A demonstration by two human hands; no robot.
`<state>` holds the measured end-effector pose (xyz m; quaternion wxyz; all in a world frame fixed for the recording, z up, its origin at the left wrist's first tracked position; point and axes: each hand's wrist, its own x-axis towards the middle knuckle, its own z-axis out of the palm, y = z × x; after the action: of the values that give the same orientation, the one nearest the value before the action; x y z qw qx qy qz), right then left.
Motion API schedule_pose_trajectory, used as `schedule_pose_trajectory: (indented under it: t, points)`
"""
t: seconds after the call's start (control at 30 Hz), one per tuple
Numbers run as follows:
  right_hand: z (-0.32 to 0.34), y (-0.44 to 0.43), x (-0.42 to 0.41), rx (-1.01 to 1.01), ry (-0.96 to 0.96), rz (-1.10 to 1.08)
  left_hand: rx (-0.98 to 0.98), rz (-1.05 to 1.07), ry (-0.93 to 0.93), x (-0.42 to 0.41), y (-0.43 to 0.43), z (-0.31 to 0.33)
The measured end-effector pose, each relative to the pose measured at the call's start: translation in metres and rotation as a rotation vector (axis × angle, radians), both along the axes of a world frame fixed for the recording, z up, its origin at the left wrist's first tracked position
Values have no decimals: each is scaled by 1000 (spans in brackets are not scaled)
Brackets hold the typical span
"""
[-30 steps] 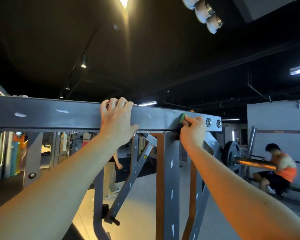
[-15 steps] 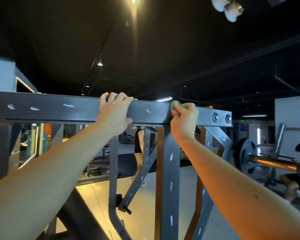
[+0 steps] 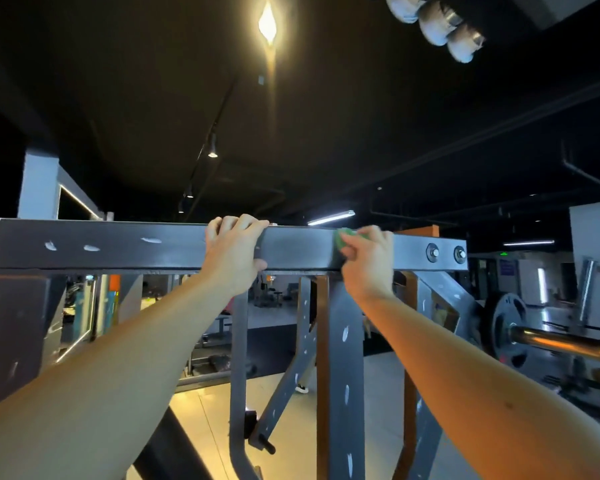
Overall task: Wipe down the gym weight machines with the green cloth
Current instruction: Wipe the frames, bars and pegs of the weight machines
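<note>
Under a dark gym ceiling, the left hand is gripping the crossbar; the right hand is pressing the green cloth against it.

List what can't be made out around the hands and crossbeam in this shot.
- green cloth: mostly hidden under the right hand, head view; size and fold unknown.
- left hand fingertips: curled over the crossbeam, out of sight.
- Crossbeam top face: above the camera's line.
- Dirt on the beam: too blurred to judge.
</note>
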<state>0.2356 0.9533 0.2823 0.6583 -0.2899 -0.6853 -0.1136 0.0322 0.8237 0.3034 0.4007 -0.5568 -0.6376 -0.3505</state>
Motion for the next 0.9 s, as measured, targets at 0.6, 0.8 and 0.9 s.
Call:
schedule_pose_trajectory:
  t: [0.6,0.8,0.9]
  points:
    - [0,-38,-67,-54,232,-141,-4,-77,93,-83,-19,15]
    - [2,-78,-147,-57,377,-99,34,-142,105,-90,-19,8]
    - [-11,-96,-163,68,104,-40,49,-134,113,-92,-21,7]
